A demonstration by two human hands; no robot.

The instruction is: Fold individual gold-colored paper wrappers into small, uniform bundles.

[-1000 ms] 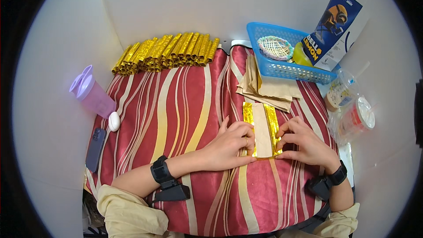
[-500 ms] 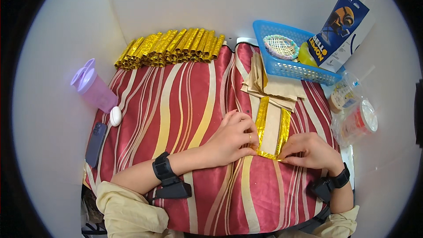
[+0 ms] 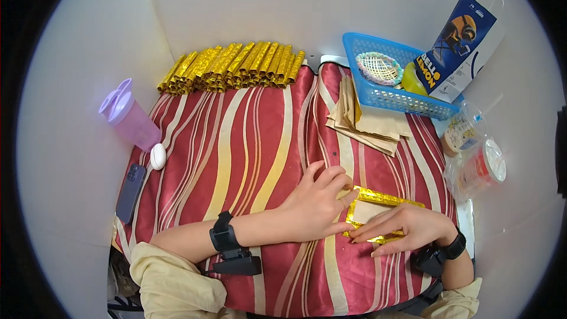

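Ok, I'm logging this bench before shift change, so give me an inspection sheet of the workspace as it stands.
Surface: table under a red cloth with cream and gold stripes.
Job's things: gold foil sheet lying flat near the front edge; row of rolled gold foil pieces at the back; brown paper stack.
Clutter: blue basket, blue box, lilac cup, dark phone, white oval thing, plastic tubs.
Grippers: left hand and right hand both pressing on the foil sheet.
Cables: nothing seen.
Surroundings: white walls on three sides.
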